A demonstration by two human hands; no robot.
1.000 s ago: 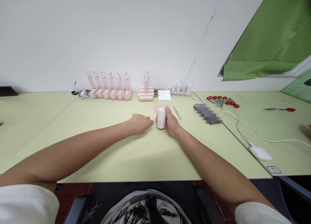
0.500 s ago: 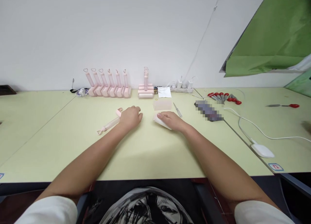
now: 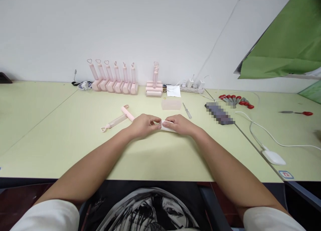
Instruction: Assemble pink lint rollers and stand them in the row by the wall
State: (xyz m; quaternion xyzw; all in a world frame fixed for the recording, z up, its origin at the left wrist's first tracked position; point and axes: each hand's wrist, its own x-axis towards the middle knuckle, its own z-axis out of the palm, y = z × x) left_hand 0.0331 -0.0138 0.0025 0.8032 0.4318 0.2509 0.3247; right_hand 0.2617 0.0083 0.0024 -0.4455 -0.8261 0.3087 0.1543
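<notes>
Over the middle of the table, my right hand (image 3: 182,124) is wrapped round a white lint-roller paper roll (image 3: 168,127), thumb on top. My left hand (image 3: 146,125) meets the roll's left end, thumb and fingertips curled at its edge; the exact contact is partly hidden. Left of that hand lies a pink lint-roller handle (image 3: 116,121) with a heart-shaped loop, its pink roller bar (image 3: 128,113) partly hidden behind the hand. Beyond my hands rests a translucent pinkish cover (image 3: 171,105), with a small grey pointed tool (image 3: 187,110) to its right.
Several pink lint rollers (image 3: 114,85) stand in a row by the wall, with more stacked rollers (image 3: 154,89) beside them. A power strip (image 3: 192,89), a blurred phone (image 3: 219,114), red-handled tools (image 3: 237,100) and a white charger (image 3: 274,157) with its cable lie rightward.
My left hand has moved right, from beside the pink handle to the end of the white roll. My right hand keeps the roll, now turned more level. The view has shifted slightly.
</notes>
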